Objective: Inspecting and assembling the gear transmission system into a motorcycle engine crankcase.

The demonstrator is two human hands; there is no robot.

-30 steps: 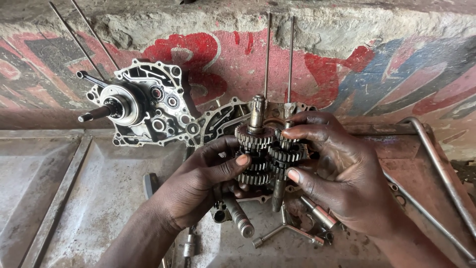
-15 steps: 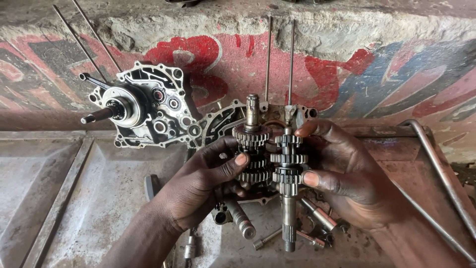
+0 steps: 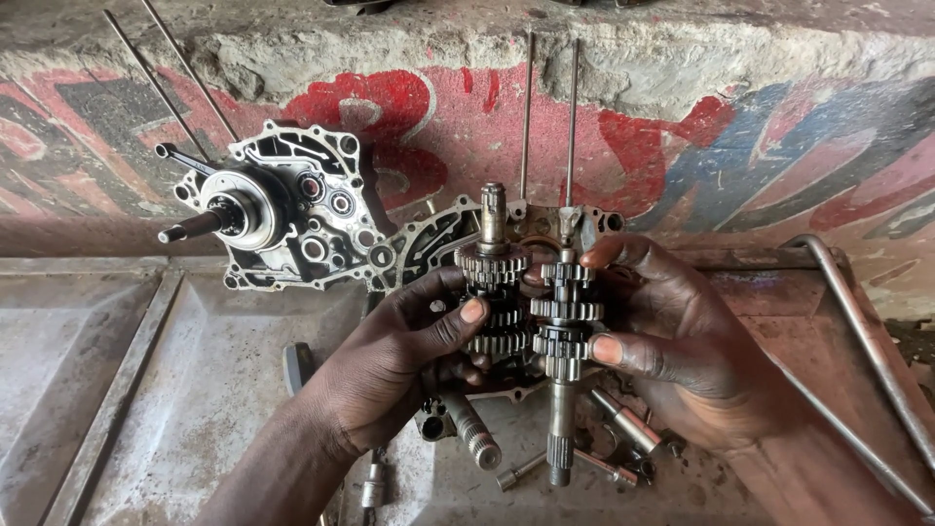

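The left hand (image 3: 394, 365) is closed around one gear shaft (image 3: 492, 282), thumb pressed on its lower gears. The right hand (image 3: 682, 346) grips a second gear shaft (image 3: 562, 370), fingertips on the top gear and thumb on the lower cluster. Both shafts are held upright, side by side, teeth meshed, above the metal tray (image 3: 195, 390) and just in front of a crankcase half (image 3: 282, 214) leaning on the painted wall (image 3: 682, 136).

Risk, as judged: the gears appear to sit loose on their shafts. A tilt or a slackened thumb could let one slide off and drop among the small parts below. Oily hands would add to that. If the shafts part, the mesh is lost.

Room: loose sockets and a T-wrench (image 3: 575, 463) lie directly beneath the shafts. A bent bar (image 3: 857, 321) bounds the right side. Two thin rods (image 3: 545, 117) stand close behind. The tray's left side offers open space.
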